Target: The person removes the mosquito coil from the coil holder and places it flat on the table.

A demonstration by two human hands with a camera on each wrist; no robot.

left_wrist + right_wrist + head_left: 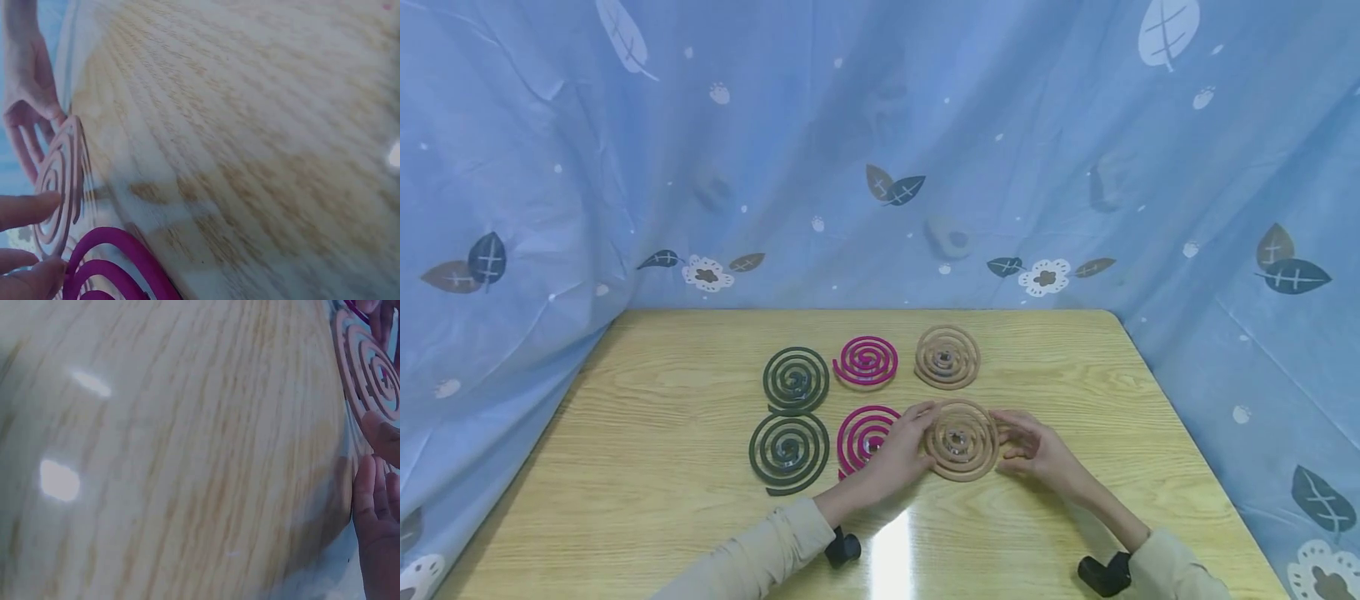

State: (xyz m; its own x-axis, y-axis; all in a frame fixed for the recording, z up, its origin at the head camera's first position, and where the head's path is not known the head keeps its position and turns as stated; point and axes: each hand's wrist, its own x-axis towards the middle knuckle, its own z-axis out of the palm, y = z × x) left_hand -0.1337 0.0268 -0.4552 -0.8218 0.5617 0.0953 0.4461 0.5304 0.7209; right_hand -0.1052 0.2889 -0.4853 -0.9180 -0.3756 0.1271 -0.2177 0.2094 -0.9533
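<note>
Both hands hold a tan mosquito coil (957, 442) at the front right of the group, one at each side. My left hand (897, 454) grips its left rim, with the thumb (44, 207) lying over the coil in the left wrist view. At the right rim, the fingers of my right hand (1043, 457) are bent around the edge; its thumb (380, 434) overlaps the coil in the right wrist view. Partly covered by the left hand is a magenta coil (859, 433). Small shiny pieces show at the centres of the coils.
Behind stand another tan coil (947, 357) and a magenta coil (866, 361). To the left, a dark green coil (796, 381) sits behind a second dark green coil (789, 452), their rims meeting. Blue patterned cloth (880, 150) encloses the wooden table (662, 467) at the back and sides.
</note>
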